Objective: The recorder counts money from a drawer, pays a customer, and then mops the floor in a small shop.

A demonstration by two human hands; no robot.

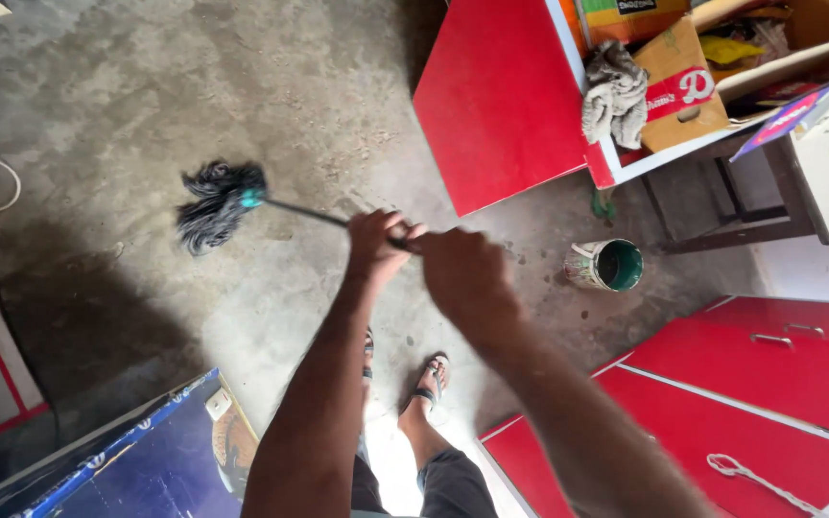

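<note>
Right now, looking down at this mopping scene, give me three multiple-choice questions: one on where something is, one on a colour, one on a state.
1. Where is the paint can?
A. On the concrete floor, right of the hands
B. In the cardboard box
C. On the red cabinet

2. What colour is the collar on the mop head?
A. Yellow
B. Teal
C. Red

3. How is the mop handle held?
A. Left hand only
B. Lying free
C. By both, right hand too

Answers: 1 A, it stands on bare floor. 2 B, teal shows where handle meets strands. 3 C, both fists close on it.
</note>
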